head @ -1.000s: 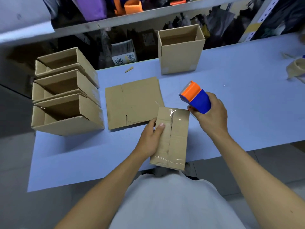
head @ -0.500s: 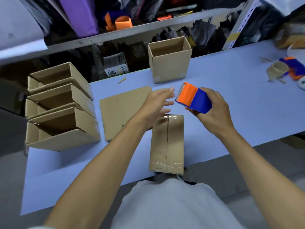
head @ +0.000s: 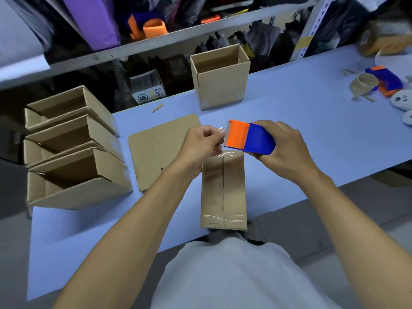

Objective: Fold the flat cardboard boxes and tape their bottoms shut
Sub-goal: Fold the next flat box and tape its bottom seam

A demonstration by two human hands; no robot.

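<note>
On the table (head: 312,134) the box (head: 224,190) stands bottom-up at the near edge, its seam seemingly taped already, so taping is the step in hand. The right hand (head: 287,152) grips the tape dispenser (head: 249,138) above it; the left hand (head: 200,146) appears to pinch the tape end, and must next draw it out over the box.

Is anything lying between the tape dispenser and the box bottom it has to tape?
Nothing visible. The right hand holds the tape dispenser just above the far end of the box; the left hand pinches at its orange front edge, off the seam.
</note>
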